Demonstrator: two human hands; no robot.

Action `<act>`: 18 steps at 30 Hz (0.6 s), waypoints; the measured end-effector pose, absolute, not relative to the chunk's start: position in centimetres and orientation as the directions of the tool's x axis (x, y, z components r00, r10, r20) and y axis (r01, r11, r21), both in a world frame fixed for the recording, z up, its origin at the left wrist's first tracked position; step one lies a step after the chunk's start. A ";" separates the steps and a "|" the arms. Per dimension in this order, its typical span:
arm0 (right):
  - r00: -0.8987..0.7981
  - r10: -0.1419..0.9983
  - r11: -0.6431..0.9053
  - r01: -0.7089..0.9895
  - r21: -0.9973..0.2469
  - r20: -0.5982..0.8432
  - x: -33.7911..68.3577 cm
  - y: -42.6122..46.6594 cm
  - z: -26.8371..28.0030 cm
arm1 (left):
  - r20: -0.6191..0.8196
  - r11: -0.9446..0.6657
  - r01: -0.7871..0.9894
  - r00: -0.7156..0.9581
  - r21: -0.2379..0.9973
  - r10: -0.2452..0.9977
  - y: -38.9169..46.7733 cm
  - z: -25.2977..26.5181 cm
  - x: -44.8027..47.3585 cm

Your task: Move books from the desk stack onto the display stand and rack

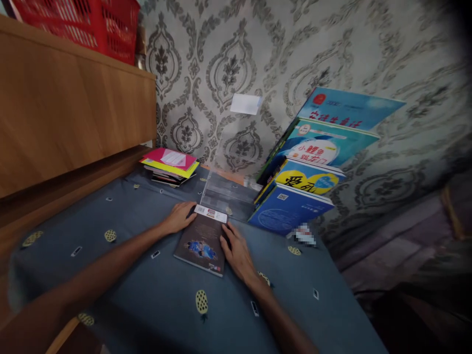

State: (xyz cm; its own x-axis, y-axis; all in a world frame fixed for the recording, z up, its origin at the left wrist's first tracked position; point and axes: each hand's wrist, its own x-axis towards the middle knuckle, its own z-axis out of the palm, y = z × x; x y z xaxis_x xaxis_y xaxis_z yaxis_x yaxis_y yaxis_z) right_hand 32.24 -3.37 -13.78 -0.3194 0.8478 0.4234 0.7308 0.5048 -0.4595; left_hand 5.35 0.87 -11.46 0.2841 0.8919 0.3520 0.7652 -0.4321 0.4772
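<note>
A dark brown book (202, 241) with a blue picture and a white label strip at its top lies on the cloth-covered table. Along the upper left edge of this book, my left hand (179, 218) grips with its thumb side against the cover. The opposite edge is held by my right hand (238, 250), its fingers curled at the book's upper right side. Just beyond the book stands a clear plastic book rack (236, 147) with a white label on top. Several upright books (291, 211) with blue, teal and yellow covers lean at its right side.
A stack of books and papers (170, 164), pink and yellow on top, lies at the back left. The wooden cabinet (81, 98) borders the table's left side and carries a red plastic basket (110, 29). Patterned wallpaper (191, 64) covers the wall behind the table (147, 295).
</note>
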 end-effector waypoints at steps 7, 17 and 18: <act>-0.293 0.873 0.469 0.724 -0.506 0.390 32.4 -5.2 -12.6 | 0.360 -0.477 0.696 0.323 0.537 0.875 0.1 -10.6 5.0; -0.285 0.881 0.464 0.678 -0.570 0.378 34.1 -7.3 -10.4 | 0.416 -0.556 0.731 0.397 0.395 0.818 -2.0 -9.4 6.6; -0.286 0.881 0.463 0.683 -0.565 0.376 34.1 -7.1 -10.7 | 0.432 -0.583 0.733 0.425 0.350 0.795 -2.1 -9.5 6.7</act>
State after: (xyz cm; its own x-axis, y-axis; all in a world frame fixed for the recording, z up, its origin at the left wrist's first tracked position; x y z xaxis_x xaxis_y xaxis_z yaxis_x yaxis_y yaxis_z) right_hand 34.13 -7.11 -10.67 -0.2857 0.8813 0.3764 0.6828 0.4628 -0.5653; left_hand 6.74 -2.07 -9.50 0.4252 0.7951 0.4324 0.7334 -0.5826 0.3502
